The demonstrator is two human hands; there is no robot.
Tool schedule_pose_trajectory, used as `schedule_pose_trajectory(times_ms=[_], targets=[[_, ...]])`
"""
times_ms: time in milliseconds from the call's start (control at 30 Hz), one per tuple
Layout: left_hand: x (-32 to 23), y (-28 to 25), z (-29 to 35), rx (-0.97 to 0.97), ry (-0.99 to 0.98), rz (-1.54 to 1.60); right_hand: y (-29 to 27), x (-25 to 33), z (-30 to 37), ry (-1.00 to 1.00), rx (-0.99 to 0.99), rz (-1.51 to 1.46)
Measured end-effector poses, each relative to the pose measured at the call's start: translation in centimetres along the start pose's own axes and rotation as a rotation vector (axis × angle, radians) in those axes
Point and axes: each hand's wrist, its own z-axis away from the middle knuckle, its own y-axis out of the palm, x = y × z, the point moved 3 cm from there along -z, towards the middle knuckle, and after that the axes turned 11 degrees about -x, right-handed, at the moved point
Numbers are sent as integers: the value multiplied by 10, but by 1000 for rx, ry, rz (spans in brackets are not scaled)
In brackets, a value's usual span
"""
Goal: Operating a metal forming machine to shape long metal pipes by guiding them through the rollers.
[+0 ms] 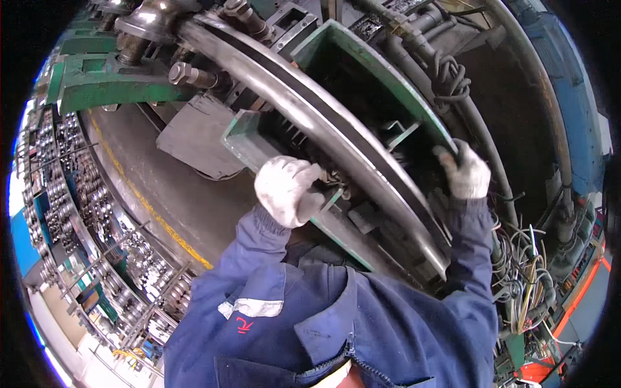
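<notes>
Clock positions are taken about the centre of the view, with 12 at the top. A long bright metal rail (pixel 304 119) crosses the middle, its long axis running from between 10 and 11 o'clock to between 4 and 5 o'clock; one end points to the upper machinery, the other toward the worker's right forearm. A dark channel runs lengthwise along the rail; whether its bow is real or due to the lens cannot be told. The rail passes between the walls of a green trough (pixel 390 74), whose far wall follows nearly the same axis. The left hand (pixel 288 189), in a white glove, is on the 7 to 8 o'clock side of the rail, at the trough's near side, fingers bent beside a small metal fitting (pixel 345 192); whether it grips anything cannot be told. The right hand (pixel 464 169), also gloved, is at 3 o'clock, its fingers bent at the lower end of the far wall; the firmness of contact cannot be told. A green bracket (pixel 402 135) projects inside the trough. A hex-headed bolt (pixel 189 75) stands between 10 and 11 o'clock, with a grey sheet (pixel 197 137) at 10 o'clock. A coiled hose (pixel 451 81) hangs at 2 o'clock, loose wires (pixel 527 281) gather at 4 o'clock, and racked metal parts (pixel 58 200) line the 9 o'clock side.
</notes>
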Motion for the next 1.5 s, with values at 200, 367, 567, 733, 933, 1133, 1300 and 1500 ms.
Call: schedule_pose_trajectory(times_ms=[200, 367, 567, 733, 933, 1133, 1300, 1500], targets=[[12, -3, 8, -29, 74, 179, 7, -6, -10, -43, -69, 143], [7, -37, 15, 129, 97, 182, 6, -4, -9, 18, -10, 202], [8, -21, 20, -2, -29, 10, 2, 12, 3, -108, -113, 248], [22, -5, 17, 17, 79, -34, 12, -1, -3, -135, -126, 308], [12, 6, 11, -132, -44, 13, 3, -3, -9, -136, -110, 261], [9, 13, 7, -111, -39, -12, 3, -5, -11, -142, -131, 217], [1, 15, 4, 25, -16, -113, 3, -5, -9, -143, -117, 237], [-10, 24, -6, 96, 20, -211, -15, 0, -6, -288, -387, -195]])
